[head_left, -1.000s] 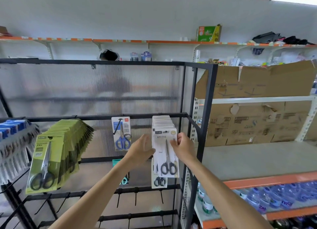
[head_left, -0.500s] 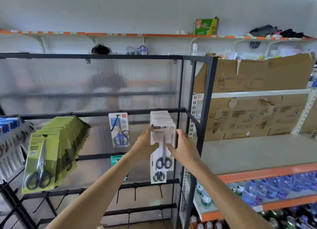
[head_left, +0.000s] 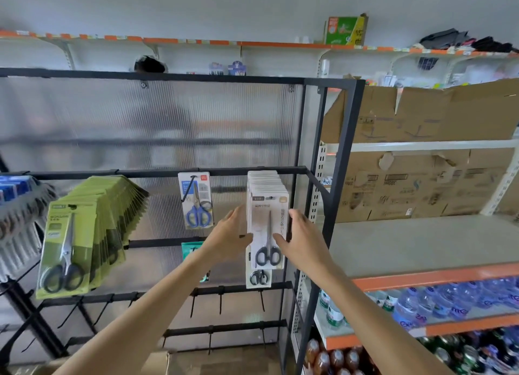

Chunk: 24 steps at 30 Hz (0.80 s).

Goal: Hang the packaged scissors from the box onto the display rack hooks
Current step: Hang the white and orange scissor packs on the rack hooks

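both hands on white scissors pack stack [head_left: 266, 206] hung on black metal rack [head_left: 341, 161]

l hand [head_left: 231, 238] fingers straight, flat against stack's left edge; r hand [head_left: 302, 238] fingers relaxed, thumb tip on front card, rest along right edge. front pack flat glossy card w/ black-handled scissors, hangs from top crossbar near rack's right post. left of stack: single blue-handled pack [head_left: 197, 200], then fanned green packs [head_left: 84, 234]. cardboard box [head_left: 160, 362] corner at rack's foot.

Looked like a small shop or its stockroom: a black display rack [head_left: 345, 178] hung with rows of packaged scissors [head_left: 67, 242], orange-edged shelves [head_left: 421, 276] stacked with bottled water [head_left: 438, 301] and drinks, and flattened cardboard boxes [head_left: 421, 116] up top.
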Each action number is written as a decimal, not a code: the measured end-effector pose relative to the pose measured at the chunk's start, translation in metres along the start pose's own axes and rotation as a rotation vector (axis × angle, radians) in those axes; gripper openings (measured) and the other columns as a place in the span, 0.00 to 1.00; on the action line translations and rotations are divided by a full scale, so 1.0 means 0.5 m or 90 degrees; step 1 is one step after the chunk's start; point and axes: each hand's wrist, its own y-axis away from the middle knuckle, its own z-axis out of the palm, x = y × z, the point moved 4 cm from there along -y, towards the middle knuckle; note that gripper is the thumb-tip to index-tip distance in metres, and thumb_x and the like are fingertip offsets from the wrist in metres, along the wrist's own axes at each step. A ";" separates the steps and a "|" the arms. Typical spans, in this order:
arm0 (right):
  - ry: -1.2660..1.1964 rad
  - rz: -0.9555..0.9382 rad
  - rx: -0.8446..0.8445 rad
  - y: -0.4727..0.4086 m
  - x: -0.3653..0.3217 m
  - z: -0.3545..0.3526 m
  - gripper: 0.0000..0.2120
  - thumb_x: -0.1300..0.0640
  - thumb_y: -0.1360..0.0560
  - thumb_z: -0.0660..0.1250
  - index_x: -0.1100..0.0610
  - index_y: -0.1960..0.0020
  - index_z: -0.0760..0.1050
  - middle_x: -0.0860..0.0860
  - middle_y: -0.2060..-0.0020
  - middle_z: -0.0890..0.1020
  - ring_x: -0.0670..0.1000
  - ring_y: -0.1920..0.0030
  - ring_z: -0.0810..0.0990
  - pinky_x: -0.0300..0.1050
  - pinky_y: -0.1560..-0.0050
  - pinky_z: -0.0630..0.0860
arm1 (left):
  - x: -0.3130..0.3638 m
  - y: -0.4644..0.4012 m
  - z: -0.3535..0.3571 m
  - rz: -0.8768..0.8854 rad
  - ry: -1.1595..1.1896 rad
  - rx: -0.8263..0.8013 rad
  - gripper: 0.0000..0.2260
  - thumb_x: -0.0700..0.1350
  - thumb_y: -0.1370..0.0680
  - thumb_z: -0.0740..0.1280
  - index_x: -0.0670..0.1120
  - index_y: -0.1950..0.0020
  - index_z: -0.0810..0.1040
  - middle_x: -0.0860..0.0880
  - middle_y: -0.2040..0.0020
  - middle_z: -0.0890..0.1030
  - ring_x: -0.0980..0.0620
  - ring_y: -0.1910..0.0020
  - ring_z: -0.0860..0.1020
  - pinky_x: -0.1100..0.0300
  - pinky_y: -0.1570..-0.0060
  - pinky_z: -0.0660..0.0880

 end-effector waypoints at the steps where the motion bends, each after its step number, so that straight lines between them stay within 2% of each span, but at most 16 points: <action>1: 0.015 -0.008 -0.015 0.014 0.000 0.011 0.26 0.47 0.22 0.68 0.59 0.31 0.66 0.54 0.41 0.78 0.54 0.47 0.81 0.41 0.54 0.74 | -0.019 0.023 0.001 0.010 -0.040 -0.013 0.37 0.46 0.23 0.69 0.49 0.19 0.51 0.47 0.21 0.61 0.46 0.25 0.64 0.51 0.28 0.63; 4: 0.044 -0.048 -0.089 0.067 -0.013 0.075 0.24 0.48 0.21 0.66 0.59 0.32 0.64 0.55 0.41 0.76 0.57 0.44 0.79 0.46 0.50 0.75 | -0.112 0.106 0.018 -0.003 -0.147 -0.077 0.36 0.47 0.20 0.67 0.49 0.19 0.49 0.48 0.19 0.54 0.46 0.22 0.59 0.51 0.26 0.61; 7: 0.070 -0.094 -0.201 0.122 -0.047 0.172 0.27 0.48 0.20 0.66 0.59 0.28 0.61 0.57 0.36 0.74 0.57 0.39 0.77 0.49 0.44 0.76 | -0.230 0.200 0.043 -0.042 -0.161 -0.108 0.34 0.45 0.21 0.66 0.48 0.20 0.52 0.46 0.21 0.59 0.44 0.25 0.64 0.51 0.29 0.66; 11: 0.065 -0.148 -0.338 0.195 -0.116 0.307 0.28 0.48 0.20 0.66 0.58 0.26 0.61 0.56 0.33 0.73 0.57 0.35 0.75 0.50 0.40 0.75 | -0.366 0.351 0.064 -0.152 -0.143 -0.144 0.35 0.46 0.21 0.66 0.50 0.19 0.52 0.48 0.20 0.56 0.47 0.22 0.58 0.54 0.25 0.59; 13: 0.060 -0.168 -0.403 0.228 -0.155 0.373 0.28 0.48 0.20 0.66 0.58 0.26 0.61 0.56 0.33 0.73 0.57 0.35 0.74 0.50 0.39 0.75 | -0.425 0.423 0.069 -0.206 -0.129 -0.153 0.33 0.46 0.21 0.66 0.50 0.19 0.53 0.49 0.20 0.56 0.47 0.22 0.59 0.53 0.25 0.60; 17: 0.066 -0.198 -0.533 0.283 -0.233 0.491 0.28 0.48 0.19 0.63 0.57 0.24 0.58 0.54 0.28 0.69 0.56 0.32 0.72 0.51 0.39 0.76 | -0.525 0.565 0.073 -0.279 -0.125 -0.133 0.29 0.47 0.20 0.66 0.49 0.21 0.60 0.48 0.21 0.61 0.47 0.23 0.60 0.52 0.25 0.61; 19: 0.048 -0.201 -0.596 0.303 -0.273 0.550 0.30 0.50 0.18 0.63 0.58 0.22 0.55 0.55 0.24 0.64 0.55 0.29 0.68 0.47 0.35 0.69 | -0.572 0.624 0.069 -0.296 -0.137 -0.127 0.25 0.47 0.20 0.68 0.45 0.25 0.69 0.45 0.24 0.68 0.45 0.26 0.67 0.51 0.29 0.67; 20: 0.041 -0.206 -0.616 0.310 -0.292 0.580 0.29 0.51 0.18 0.63 0.59 0.22 0.55 0.55 0.24 0.63 0.55 0.28 0.68 0.45 0.34 0.68 | -0.597 0.651 0.067 -0.316 -0.132 -0.137 0.25 0.46 0.21 0.68 0.44 0.25 0.69 0.44 0.25 0.69 0.44 0.26 0.68 0.50 0.30 0.67; 22: 0.032 -0.208 -0.647 0.324 -0.325 0.636 0.27 0.53 0.18 0.63 0.58 0.24 0.58 0.55 0.25 0.64 0.55 0.28 0.66 0.45 0.32 0.65 | -0.652 0.706 0.067 -0.389 -0.102 -0.180 0.30 0.45 0.21 0.67 0.49 0.21 0.60 0.46 0.22 0.63 0.46 0.23 0.62 0.51 0.26 0.63; 24: 0.026 -0.188 -0.686 0.339 -0.349 0.685 0.28 0.55 0.18 0.63 0.58 0.22 0.56 0.55 0.22 0.61 0.54 0.24 0.60 0.45 0.26 0.59 | -0.709 0.752 0.069 -0.437 -0.085 -0.215 0.32 0.46 0.21 0.66 0.54 0.20 0.55 0.48 0.21 0.60 0.48 0.22 0.58 0.51 0.26 0.62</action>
